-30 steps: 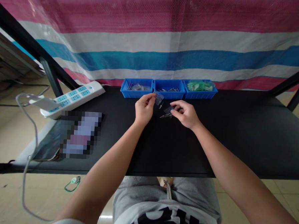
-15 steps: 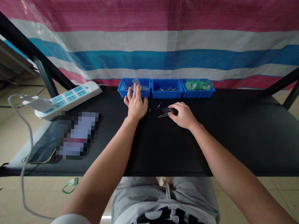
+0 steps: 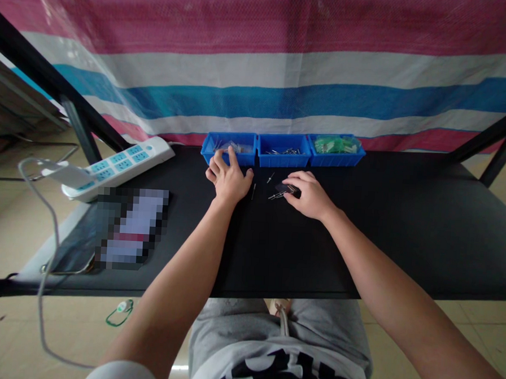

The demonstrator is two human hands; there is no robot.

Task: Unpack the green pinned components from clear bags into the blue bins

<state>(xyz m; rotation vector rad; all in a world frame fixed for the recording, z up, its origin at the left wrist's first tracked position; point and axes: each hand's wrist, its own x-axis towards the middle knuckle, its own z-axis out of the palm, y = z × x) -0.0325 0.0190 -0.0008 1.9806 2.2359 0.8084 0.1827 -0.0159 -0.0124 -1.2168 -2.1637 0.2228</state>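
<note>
My left hand (image 3: 227, 178) lies on the black table (image 3: 386, 230) just in front of the left blue bin (image 3: 228, 148), fingers loosely spread and holding nothing. A small clear bag rests in that bin among others. My right hand (image 3: 309, 193) rests on the table with its fingers curled over a small clear plastic bag (image 3: 283, 188) and a few thin metal pins (image 3: 275, 196). Two more loose pins (image 3: 253, 190) lie between my hands. The middle blue bin (image 3: 284, 150) holds metal pins and the right blue bin (image 3: 336, 149) holds green parts.
A white power strip (image 3: 117, 166) with a plugged white adapter and cable sits at the table's left. A blurred flat object (image 3: 129, 226) lies beside it on a dark sheet. A striped tarp hangs behind the bins. Black frame posts stand at both sides.
My left hand carried a small clear bag up to the left bin, let it go there, and has drawn back slightly. My right hand has stayed over the bag and pins.
</note>
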